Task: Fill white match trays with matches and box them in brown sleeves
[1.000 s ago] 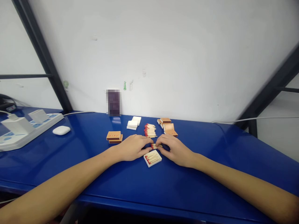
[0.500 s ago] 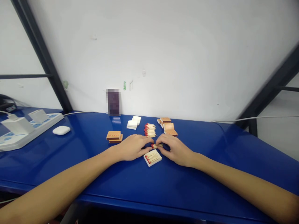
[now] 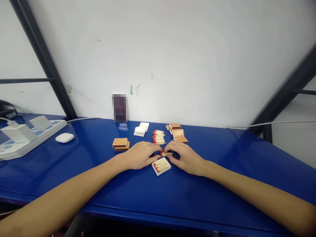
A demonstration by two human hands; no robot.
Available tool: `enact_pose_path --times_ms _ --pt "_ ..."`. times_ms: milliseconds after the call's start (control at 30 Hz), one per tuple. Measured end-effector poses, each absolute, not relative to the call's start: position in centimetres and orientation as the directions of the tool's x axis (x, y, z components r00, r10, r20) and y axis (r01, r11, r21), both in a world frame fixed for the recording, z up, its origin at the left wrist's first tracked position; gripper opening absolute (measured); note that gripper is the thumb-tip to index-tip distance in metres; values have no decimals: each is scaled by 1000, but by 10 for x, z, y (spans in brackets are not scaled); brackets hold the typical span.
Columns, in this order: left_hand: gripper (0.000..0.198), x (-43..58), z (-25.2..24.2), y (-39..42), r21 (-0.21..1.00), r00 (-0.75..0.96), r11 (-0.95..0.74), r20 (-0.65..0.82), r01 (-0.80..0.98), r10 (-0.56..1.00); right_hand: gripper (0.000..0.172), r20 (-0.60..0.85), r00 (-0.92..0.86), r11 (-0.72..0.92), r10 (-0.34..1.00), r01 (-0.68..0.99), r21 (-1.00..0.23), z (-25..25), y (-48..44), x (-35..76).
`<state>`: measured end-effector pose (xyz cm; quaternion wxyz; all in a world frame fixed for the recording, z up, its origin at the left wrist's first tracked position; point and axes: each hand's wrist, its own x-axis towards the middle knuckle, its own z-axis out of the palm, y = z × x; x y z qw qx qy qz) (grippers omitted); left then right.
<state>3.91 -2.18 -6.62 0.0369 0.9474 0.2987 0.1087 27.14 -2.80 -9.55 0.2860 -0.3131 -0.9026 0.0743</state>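
A small bunch of red-tipped matches lies between my two hands, just behind a white matchbox tray. My left hand has its thumb and fingers at the red heads of the bunch. On the other side, my right hand curves its thumb and fingers round the plain stick ends. Both hands are closed on the bunch from opposite sides. Several matches rest in the tray, heads toward the left. Beyond my hands lies a larger pile of matches on the blue table.
Orange matchboxes are stacked at left, and orange matchbox sleeves sit behind my right hand. White trays lie farther back. A white earbud case and a power strip are at far left. A pixelated dark rectangle stands against the wall.
Both hands stay almost in place around the small bunch of matches. The right fingertips have shifted slightly left along the sticks.
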Motion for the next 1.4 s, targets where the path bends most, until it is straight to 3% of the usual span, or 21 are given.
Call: enact_pose_path --times_ms 400,667,967,1400 --pt "24 40 -67 -21 138 802 -824 191 549 566 11 508 -628 805 590 505 -311 -98 -26 271" --pt "38 39 -62 -25 253 780 -793 174 554 601 12 529 -630 821 568 481 -309 -98 -27 271" --pt "56 39 -56 -33 219 723 -723 98 655 684 16 537 -619 817 573 489 -306 -97 -27 270" --pt "23 42 -60 -36 305 836 -837 177 455 519 17 554 -596 810 581 490 -322 -95 -29 269"
